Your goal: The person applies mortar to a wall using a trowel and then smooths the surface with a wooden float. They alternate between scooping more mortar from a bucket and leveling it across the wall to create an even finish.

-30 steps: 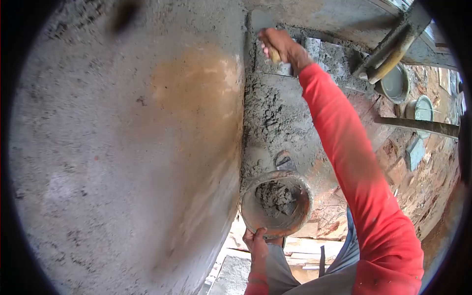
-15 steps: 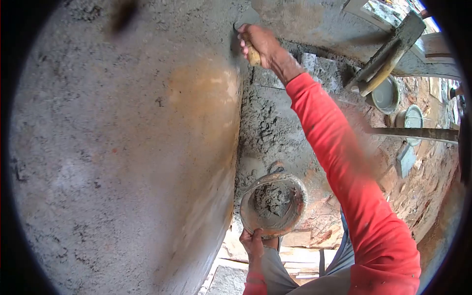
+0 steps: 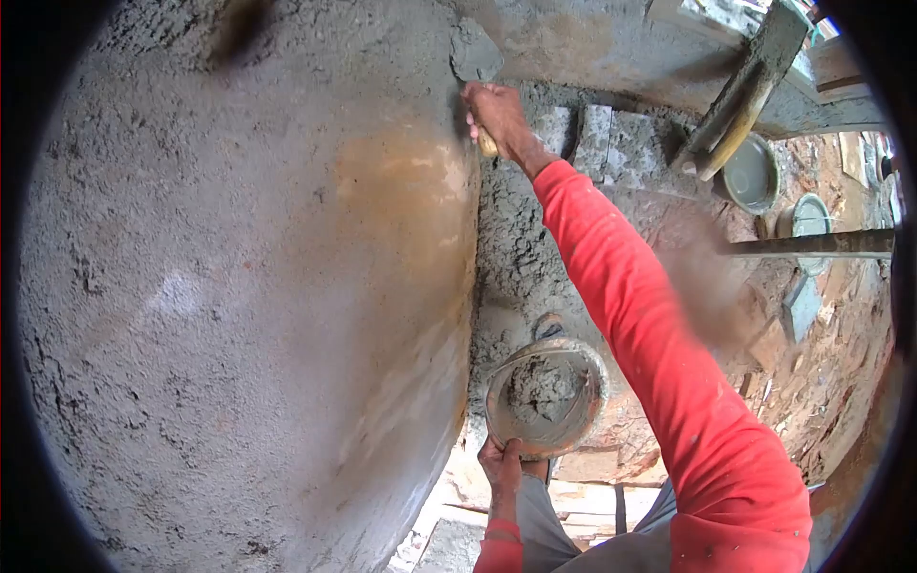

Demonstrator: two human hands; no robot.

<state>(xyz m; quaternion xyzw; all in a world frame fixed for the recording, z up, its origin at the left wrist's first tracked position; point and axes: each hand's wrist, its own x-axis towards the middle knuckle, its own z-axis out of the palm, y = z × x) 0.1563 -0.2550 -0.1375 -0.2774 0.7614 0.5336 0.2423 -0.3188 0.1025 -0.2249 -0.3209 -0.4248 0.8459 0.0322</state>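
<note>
My right hand (image 3: 497,116), at the end of a red sleeve, grips the wooden handle of a trowel (image 3: 475,53) whose grey blade lies against the corner where the big plastered wall (image 3: 248,286) meets the rough mortar-covered wall (image 3: 521,239) behind it. Lower down, my left hand (image 3: 503,465) holds the rim of a round pan (image 3: 546,393) that has a lump of wet grey mortar in it. The pan hangs level, close to the wall's edge.
Wooden scaffold poles (image 3: 740,91) cross at the upper right. Below lie two round basins (image 3: 751,174) and reddish soil with rubble. A horizontal bar (image 3: 812,245) sticks out at the right. Planks (image 3: 573,501) lie under my legs.
My right hand with the trowel has moved left along the corner, from the block wall to the edge of the plastered wall. The pan has stayed nearly in place.
</note>
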